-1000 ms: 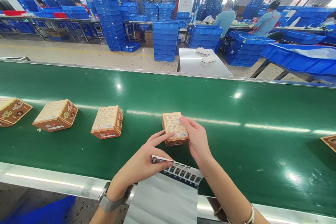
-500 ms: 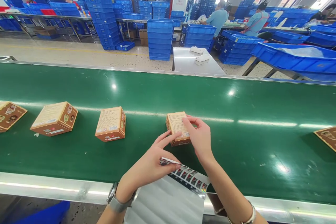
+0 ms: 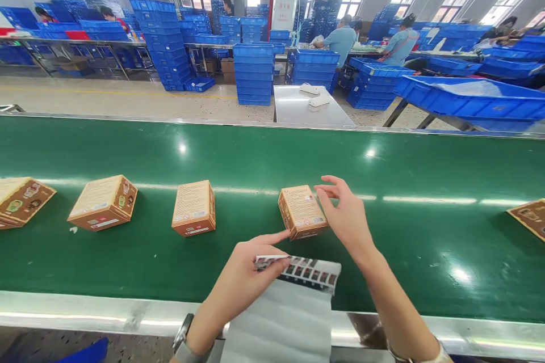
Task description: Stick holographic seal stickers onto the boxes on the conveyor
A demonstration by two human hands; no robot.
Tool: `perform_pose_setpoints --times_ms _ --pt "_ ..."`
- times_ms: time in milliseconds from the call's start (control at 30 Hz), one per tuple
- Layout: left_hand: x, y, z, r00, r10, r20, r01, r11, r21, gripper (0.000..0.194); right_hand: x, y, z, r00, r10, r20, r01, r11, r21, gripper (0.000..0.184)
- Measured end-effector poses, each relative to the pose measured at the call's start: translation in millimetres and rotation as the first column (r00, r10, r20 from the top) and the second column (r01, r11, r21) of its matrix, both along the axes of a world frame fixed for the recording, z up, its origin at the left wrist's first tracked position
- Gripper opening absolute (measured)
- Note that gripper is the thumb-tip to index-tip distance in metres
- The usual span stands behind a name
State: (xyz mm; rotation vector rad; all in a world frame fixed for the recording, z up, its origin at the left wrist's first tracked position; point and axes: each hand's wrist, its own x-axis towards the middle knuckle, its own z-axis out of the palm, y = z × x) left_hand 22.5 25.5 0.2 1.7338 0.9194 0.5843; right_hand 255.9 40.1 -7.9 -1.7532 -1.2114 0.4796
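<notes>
A sheet of stickers (image 3: 313, 273) with rows of small dark and red pictures is pinched in my left hand (image 3: 251, 269); its pale backing (image 3: 281, 320) hangs down toward me. My left index finger reaches to the near left corner of a small brown and cream carton (image 3: 303, 207). That carton lies on the green belt, and a small whitish and red patch shows near its far right corner. Just right of the carton hovers my right hand (image 3: 347, 212), fingers apart, with nothing visible in them.
More such cartons sit on the green conveyor belt (image 3: 238, 153): one (image 3: 194, 208) left of my hands, others farther left, another (image 3: 530, 218) at the right edge. Beyond the belt stand a metal table (image 3: 293, 105), stacked blue crates (image 3: 254, 74) and several seated people.
My right hand has come off the carton and moved right, its fingers spreading. A small patch now shows where those fingers were. The cartons on the left have shifted right in view.
</notes>
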Motion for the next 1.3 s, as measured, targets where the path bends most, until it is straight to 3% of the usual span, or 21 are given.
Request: perform_pose_setpoints --times_ms 100,167,233,367,500,600,700,800,867,1000,1133,1300 --pt "-10.3 -7.4 4.7 0.984 0.172 -0.052 -0.176 0.982 -0.075 0.031 -0.5 -27.9 11.8 0.958 0.215 0.188 -0.235 0.968 0.09 0.022" --pt "-15.7 -10.7 7.3 0.974 0.216 -0.071 -0.221 0.971 -0.085 0.035 -4.9 -44.7 17.7 0.852 0.394 0.345 -0.454 0.884 0.11 0.016" --pt "-18.6 -13.1 9.3 0.967 0.246 -0.063 -0.251 0.963 -0.096 0.036 -10.8 -55.4 20.1 0.725 0.478 0.495 -0.593 0.799 0.098 0.013" --pt "-18.0 -17.4 11.0 0.962 0.268 -0.044 -0.271 0.957 -0.102 0.037 -21.7 -61.5 18.2 0.61 0.412 0.677 -0.639 0.761 0.112 0.013" --pt "-17.6 -19.1 11.5 0.952 0.301 -0.051 -0.305 0.947 -0.101 0.04 -29.6 -65.1 16.5 0.608 0.375 0.7 -0.657 0.733 0.177 0.016" --pt "-28.0 -16.9 12.1 0.931 0.355 -0.081 -0.361 0.928 -0.087 0.039 -32.5 -66.9 16.2 0.732 0.456 0.506 -0.622 0.751 0.222 0.014" --pt "-50.5 -12.6 12.5 0.94 0.332 -0.076 -0.322 0.939 0.117 0.029 -34.3 -57.4 15.1 0.875 0.482 0.04 -0.482 0.863 0.15 0.011" --pt "-74.8 -6.9 11.0 0.941 0.313 -0.127 -0.247 0.895 0.371 0.022 -42.1 -32.6 11.6 0.829 0.385 -0.406 -0.414 0.91 0.019 0.022" --pt "-84.6 -2.7 7.9 0.936 0.294 -0.193 -0.196 0.891 0.409 0.023 -53.5 -10.9 7.3 0.737 0.352 -0.577 -0.415 0.909 0.024 0.029" --pt "-83.9 3.1 -2.3 0.951 0.186 -0.248 -0.103 0.944 0.312 0.023 -85.6 30.4 -4.4 0.634 0.316 -0.706 -0.392 0.918 0.059 0.034" --pt "-71.8 2.4 -11.5 0.964 0.17 -0.204 -0.112 0.956 0.27 0.022 -108.4 52.2 -15.9 0.658 0.234 -0.716 -0.295 0.955 0.041 0.032" --pt "-60.1 -0.1 -14.3 0.972 0.158 -0.173 -0.105 0.954 0.281 0.021 -105.0 50.8 -22.1 0.697 0.184 -0.693 -0.237 0.971 0.019 0.029"
